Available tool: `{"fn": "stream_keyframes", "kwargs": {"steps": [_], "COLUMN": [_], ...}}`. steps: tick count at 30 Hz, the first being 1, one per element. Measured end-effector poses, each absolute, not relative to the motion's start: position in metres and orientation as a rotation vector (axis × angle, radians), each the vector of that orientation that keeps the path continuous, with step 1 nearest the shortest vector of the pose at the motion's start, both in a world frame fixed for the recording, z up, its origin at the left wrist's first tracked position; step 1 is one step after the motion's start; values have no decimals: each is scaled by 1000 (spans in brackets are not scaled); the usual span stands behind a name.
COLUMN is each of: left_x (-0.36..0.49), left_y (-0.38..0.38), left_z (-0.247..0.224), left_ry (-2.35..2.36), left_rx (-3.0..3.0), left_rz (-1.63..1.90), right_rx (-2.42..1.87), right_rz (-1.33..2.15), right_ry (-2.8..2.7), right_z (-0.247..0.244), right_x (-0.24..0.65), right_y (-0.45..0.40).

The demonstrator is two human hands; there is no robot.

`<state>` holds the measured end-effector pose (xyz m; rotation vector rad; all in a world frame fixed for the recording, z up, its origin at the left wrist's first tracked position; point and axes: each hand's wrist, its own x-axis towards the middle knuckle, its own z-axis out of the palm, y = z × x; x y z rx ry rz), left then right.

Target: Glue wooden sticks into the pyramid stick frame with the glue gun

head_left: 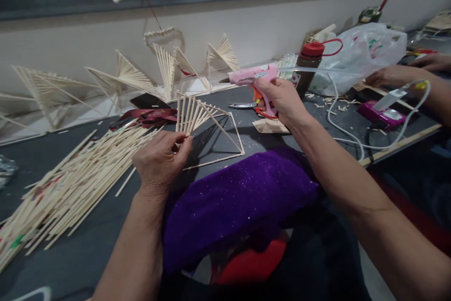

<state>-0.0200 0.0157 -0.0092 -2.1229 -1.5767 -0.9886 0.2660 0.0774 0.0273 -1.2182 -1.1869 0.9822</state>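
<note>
My left hand is closed in a pinch at the lower end of the fanned sticks of a wooden stick frame. Whether a loose stick is between the fingertips I cannot tell. My right hand grips a pink hot glue gun by its handle, nozzle pointing left, above the table. Just below the glue gun, scissors with orange handles lie beside a folded piece of beige paper. A large bundle of thin wooden sticks spreads on the table left of my left hand.
Finished-looking stick frames stand along the wall. A maroon lanyard lies behind the bundle. Purple cloth covers the near edge. To the right are a red-capped bottle, a plastic bag, a purple power strip, white cables and another person's hands.
</note>
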Motion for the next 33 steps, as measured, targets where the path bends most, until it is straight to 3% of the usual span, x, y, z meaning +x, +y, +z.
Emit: {"fn": "stream_keyframes", "kwargs": {"steps": [6, 13, 15, 19, 23, 29, 33], "left_x": [-20, -20, -20, -21, -21, -21, -21], "left_y": [17, 17, 18, 19, 20, 20, 19], "left_z": [-10, -12, -12, -14, -15, -15, -15], "left_ry": [-1598, -1571, -1550, -1527, -1521, -1508, -1508], "left_rx": [-2115, -2095, -2095, -2082, -2072, -2068, -2059], "left_rz": [-993, -997, -1003, -1003, -1008, -986, -988], "right_rx": [-1276, -1705, -1915, -2300, -2194, -1621, -1559], "right_rz": [971, 988, 773, 32, -345, 90, 425], "right_ry": [-1174, -1272, -1458, -1844, -2008, -2180, -2118], "right_z": [12, -16, -18, -10, 11, 26, 10], "right_x": [321, 360, 363, 359, 329, 242, 205], "right_y": [40, 30, 31, 23, 16, 76, 122]}}
